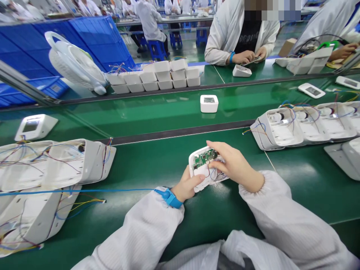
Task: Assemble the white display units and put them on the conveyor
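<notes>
Between my two hands is a white plastic device cover (200, 179), tilted, its inner side facing me. A green circuit board (203, 159) sits in its upper part, with thin wires running below it. My left hand (189, 184) grips the cover's lower left side, thumb on the white inner part. The fingers of my right hand (232, 162) close on the right side, at the board's edge and the wires; the fingertips partly hide that spot. A blue wrist strap (171, 198) with a cord circles my left wrist.
White open housings with wires (67, 161) are stacked at left; more housings (284, 127) line the right. A white device (209, 104) sits on the green conveyor (157, 112). Beyond it are stacked white boxes (164, 77), a white fan (74, 62) and a co-worker's hands (249, 57).
</notes>
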Motion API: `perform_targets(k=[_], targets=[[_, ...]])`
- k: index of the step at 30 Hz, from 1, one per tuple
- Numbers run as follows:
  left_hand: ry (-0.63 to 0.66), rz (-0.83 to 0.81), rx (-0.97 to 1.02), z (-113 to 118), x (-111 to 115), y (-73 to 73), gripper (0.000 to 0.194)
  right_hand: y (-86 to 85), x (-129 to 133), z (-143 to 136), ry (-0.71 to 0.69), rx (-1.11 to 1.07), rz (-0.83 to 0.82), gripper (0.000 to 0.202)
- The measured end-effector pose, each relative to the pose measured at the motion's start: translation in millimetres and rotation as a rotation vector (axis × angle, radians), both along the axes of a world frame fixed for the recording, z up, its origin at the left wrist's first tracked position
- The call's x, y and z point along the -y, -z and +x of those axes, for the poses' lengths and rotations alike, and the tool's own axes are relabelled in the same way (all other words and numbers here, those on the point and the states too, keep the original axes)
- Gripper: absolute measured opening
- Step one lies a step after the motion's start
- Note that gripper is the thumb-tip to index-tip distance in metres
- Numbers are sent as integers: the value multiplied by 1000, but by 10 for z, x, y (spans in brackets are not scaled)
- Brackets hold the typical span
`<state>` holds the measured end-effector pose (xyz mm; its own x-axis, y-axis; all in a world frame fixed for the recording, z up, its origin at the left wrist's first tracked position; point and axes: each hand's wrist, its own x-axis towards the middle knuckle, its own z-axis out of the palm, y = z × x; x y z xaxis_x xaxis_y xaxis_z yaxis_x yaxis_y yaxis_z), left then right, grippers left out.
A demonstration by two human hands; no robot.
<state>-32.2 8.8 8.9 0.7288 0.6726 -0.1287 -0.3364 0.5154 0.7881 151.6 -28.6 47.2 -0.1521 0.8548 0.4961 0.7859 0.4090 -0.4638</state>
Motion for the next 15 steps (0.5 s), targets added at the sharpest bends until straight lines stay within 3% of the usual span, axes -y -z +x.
perform_targets(k=[15], targets=[[81,-54,77,12,-28,-75,54,20,33,-56,115,83,90,45]])
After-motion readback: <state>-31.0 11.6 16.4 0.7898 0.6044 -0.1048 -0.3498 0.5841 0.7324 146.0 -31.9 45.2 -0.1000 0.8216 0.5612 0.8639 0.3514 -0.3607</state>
